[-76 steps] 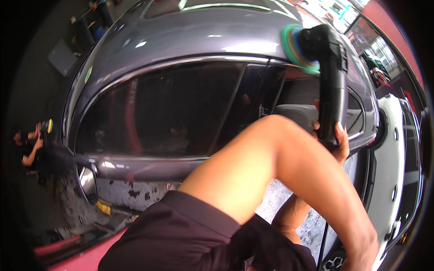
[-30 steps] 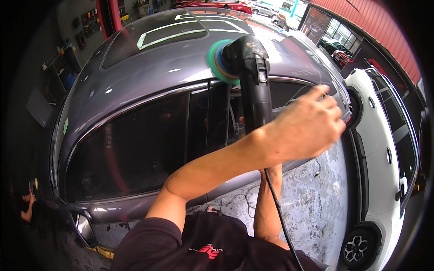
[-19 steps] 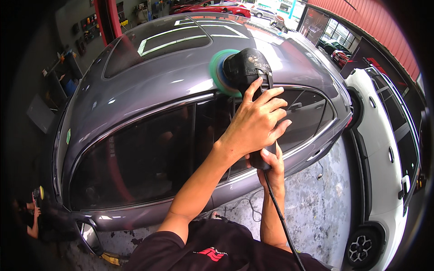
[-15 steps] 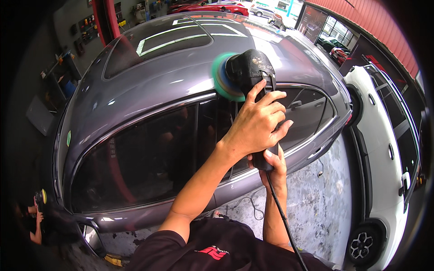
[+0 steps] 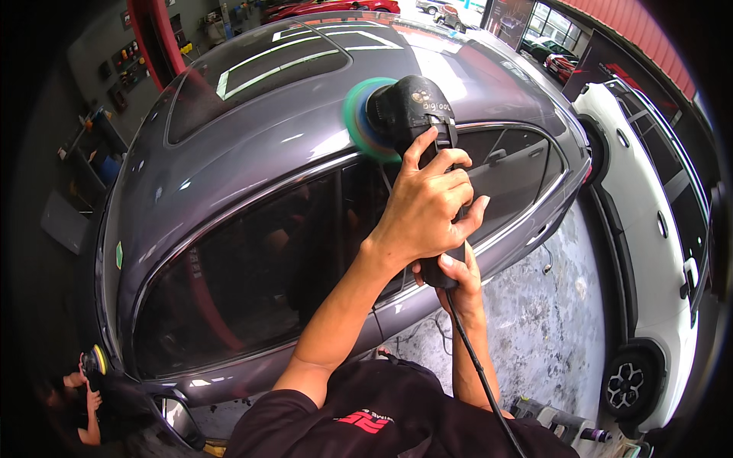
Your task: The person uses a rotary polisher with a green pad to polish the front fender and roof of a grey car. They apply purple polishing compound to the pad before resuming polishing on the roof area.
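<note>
Polisher (image 5: 412,107) | held beneath curled left fingers (image 5: 418,148) | right fingers (image 5: 458,269) clasped round its rear

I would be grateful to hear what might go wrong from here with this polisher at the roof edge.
The green pad sits close to the chrome trim, so it might catch or scuff it.
The cord crosses in front of the right forearm and might snag.
The left hand lies over the polisher with its thumb free, so a kick might be harder to control.
</note>
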